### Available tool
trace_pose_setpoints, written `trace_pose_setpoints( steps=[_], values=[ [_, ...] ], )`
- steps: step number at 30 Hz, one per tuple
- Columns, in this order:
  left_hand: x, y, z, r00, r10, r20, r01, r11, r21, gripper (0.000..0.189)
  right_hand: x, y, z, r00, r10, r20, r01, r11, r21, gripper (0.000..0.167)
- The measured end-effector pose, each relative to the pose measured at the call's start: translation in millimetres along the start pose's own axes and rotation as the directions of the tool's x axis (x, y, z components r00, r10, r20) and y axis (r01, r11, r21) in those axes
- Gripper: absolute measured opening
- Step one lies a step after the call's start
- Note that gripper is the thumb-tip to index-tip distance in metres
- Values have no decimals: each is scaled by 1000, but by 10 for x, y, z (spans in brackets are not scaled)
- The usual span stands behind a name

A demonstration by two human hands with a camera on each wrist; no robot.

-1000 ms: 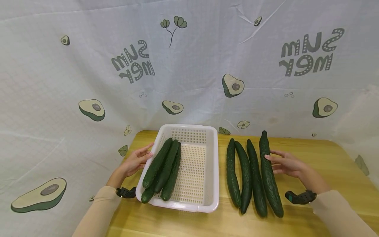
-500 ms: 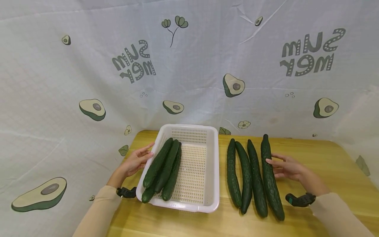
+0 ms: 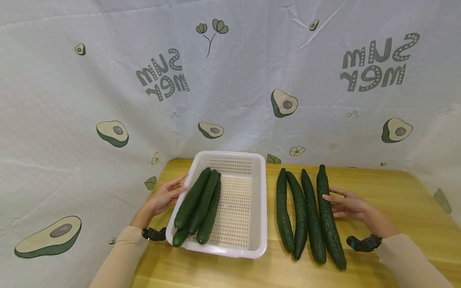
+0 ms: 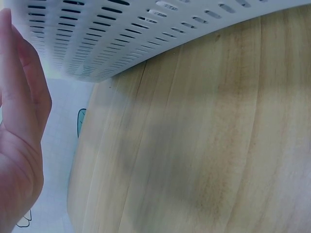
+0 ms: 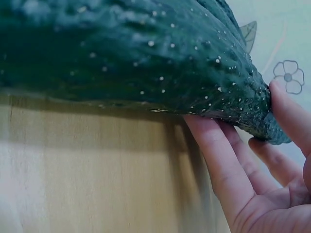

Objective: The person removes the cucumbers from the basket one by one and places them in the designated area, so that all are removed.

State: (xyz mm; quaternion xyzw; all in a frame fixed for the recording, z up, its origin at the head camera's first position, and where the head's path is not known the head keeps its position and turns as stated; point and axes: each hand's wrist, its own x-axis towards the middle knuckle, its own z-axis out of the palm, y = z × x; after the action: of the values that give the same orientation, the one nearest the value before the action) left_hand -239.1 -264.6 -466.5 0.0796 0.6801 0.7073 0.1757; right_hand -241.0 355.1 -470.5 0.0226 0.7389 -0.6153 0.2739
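Pinching the rightmost cucumber with the right grip, left grip spread — against the white basket.

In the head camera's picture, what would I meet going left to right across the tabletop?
Left hand, white basket holding piled cucumbers, then outside it the first cucumber, second cucumber, third cucumber, fourth cucumber, right hand.

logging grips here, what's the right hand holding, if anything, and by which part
The right hand holds the rightmost cucumber by its far half, from the right side, short of the tip.
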Motion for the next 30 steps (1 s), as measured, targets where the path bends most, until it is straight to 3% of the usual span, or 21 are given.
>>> trace_pose_setpoints(
  steps=[8,18,30],
  values=[
    [-3,6,10,1000,-2,-7,2,1000,2,61,59,41,-34,1000,23,-4,-23,1000,2,91],
    [5,7,9,1000,-13,-9,13,1000,8,61,85,13,-13,999,7,35,-4,995,-99,88],
    [-5,13,19,1000,-11,-6,11,1000,-7,60,105,-18,-9,999,39,33,-35,993,-115,87]
  ],
)
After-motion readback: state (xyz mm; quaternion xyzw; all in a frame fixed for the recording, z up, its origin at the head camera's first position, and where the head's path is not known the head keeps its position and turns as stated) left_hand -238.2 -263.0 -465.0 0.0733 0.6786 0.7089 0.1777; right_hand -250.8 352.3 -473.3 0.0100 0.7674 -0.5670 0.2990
